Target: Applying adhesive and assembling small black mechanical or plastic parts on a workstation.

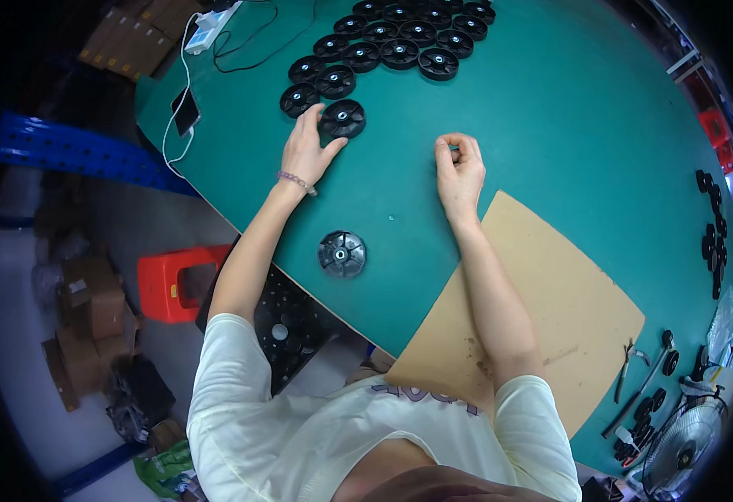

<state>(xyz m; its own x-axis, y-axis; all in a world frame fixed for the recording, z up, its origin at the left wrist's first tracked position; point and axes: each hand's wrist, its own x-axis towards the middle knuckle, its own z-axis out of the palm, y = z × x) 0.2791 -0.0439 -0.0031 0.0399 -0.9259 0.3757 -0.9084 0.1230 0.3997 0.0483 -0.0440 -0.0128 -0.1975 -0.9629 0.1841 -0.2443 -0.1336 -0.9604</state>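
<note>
My left hand reaches to a black spoked wheel with a metal hub. Its fingers and thumb curve around the wheel's left and near rim, and the wheel lies flat on the green table. To the right, my right hand hovers over the table with its fingers curled in against the thumb; what they hold, if anything, is hidden. A second spoked wheel, greyer and shinier, lies by itself near the table's front edge. Several black wheels stand in close rows beyond my left hand.
A cardboard sheet lies under my right forearm. At the left edge are a phone on a white cable and a power strip. Pliers, small black parts and a fan sit right. A red stool stands left.
</note>
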